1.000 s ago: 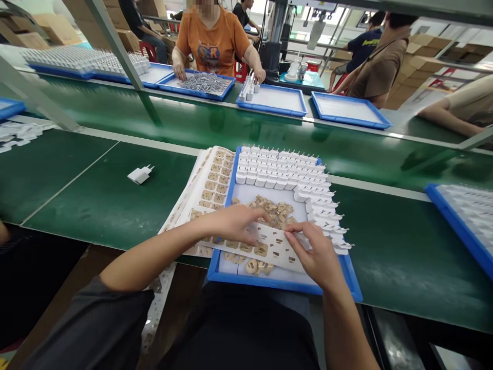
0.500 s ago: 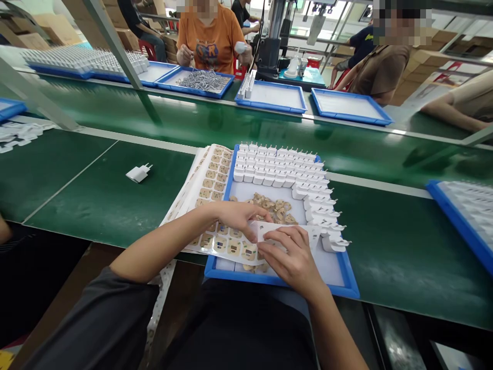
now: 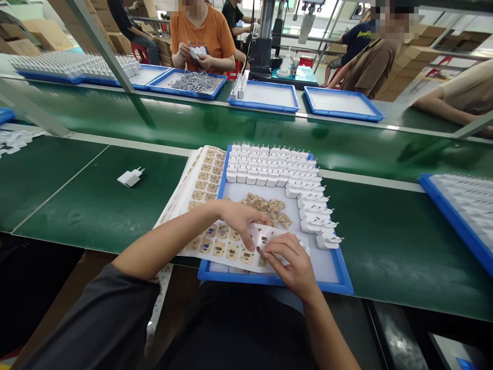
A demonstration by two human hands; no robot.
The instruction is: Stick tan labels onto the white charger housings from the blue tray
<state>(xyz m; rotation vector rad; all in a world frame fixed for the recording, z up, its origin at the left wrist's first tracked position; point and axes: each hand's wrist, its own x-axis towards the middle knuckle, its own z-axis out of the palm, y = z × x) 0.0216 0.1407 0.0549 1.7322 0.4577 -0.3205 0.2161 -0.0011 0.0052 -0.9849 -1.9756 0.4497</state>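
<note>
A white sheet with tan stickers [image 3: 232, 251] lies partly over the left side of a blue-rimmed tray [image 3: 345, 267]. My left hand [image 3: 242, 218] grips the sheet's right part, thumb and fingers curved round it. At the same sheet my right hand [image 3: 290, 259] pinches a small tan piece at its surface, close to the left thumb. Loose tan pieces [image 3: 265, 204] are heaped in the tray behind my hands. White plug adapters [image 3: 262, 177] stand in rows along the tray's back and right side, pins upward.
More sticker sheets [image 3: 204, 174] are stacked at the tray's left. A single white adapter [image 3: 130, 178] lies farther left. Another tray of adapters [image 3: 454, 216] is at the right. Across the bench, a person in orange [image 3: 204, 38] handles white parts behind blue trays.
My right fingers have drawn together in a pinch near my left thumb, and the sheet's right end has shifted. Across the bench, the person in orange has brought both hands together. The view has shifted slightly.
</note>
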